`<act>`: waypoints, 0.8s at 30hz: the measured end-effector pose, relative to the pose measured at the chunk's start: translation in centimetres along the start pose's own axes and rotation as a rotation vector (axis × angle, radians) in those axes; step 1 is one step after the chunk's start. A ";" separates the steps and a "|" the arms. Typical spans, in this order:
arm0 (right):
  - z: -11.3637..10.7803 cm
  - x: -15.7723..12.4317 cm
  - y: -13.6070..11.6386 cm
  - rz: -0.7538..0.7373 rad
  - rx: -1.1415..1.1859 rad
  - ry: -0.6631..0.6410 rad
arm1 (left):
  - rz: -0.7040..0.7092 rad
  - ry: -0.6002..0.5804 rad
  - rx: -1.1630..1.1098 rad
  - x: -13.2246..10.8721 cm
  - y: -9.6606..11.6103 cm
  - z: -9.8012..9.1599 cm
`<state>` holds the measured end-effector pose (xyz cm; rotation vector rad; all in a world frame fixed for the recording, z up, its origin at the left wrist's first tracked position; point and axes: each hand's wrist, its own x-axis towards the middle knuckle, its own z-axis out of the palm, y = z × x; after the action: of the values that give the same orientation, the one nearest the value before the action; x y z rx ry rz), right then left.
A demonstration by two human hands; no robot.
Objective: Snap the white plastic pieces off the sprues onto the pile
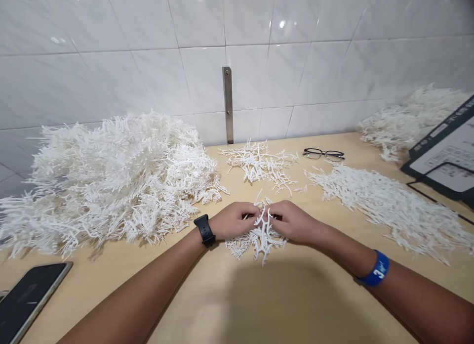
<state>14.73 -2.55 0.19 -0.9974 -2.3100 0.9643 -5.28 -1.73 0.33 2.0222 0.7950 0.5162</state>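
In front of us, a white branching piece (264, 230) is held up between both hands, near the middle of the desk (207, 304), its forked tips spreading downward. The grip of our left hand (237, 219) is closed on it, thumb against fingers, and the grip of our right hand (291, 223) pinches it from the other side. Just below and behind it lie some loose white pieces (239, 246). We wear a black watch (205, 230) on the left wrist and a blue wristband (375, 270) on the right forearm. Beyond our hands is a small scattered cluster (255, 161) of similar branches, with folded-out glasses (324, 154) to its right. A large white heap (129, 176) rises at left, near a phone (33, 297) lying on the desk; a flatter spread (385, 200) covers part of the right side. Farther right, a dark-edged board (448, 146) leans in front of another heap (414, 116). Behind everything we see a tiled wall (148, 18) with an upright metal strip (227, 104).
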 end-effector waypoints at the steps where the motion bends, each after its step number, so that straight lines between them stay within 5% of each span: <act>1: -0.1 0.0 0.2 -0.015 0.035 -0.029 | 0.014 -0.025 0.002 0.0 0.0 -0.2; 11: -0.3 -0.1 0.2 0.017 0.404 -0.295 | 0.012 -0.314 -0.161 0.3 -0.1 -1.7; 24: 0.3 0.2 0.8 0.052 0.658 -0.326 | -0.126 -0.335 -0.322 -0.1 0.3 -1.8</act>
<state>14.74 -2.12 -0.59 -0.6525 -1.9603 1.8569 -6.35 -0.87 1.51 1.6884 0.5876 0.2074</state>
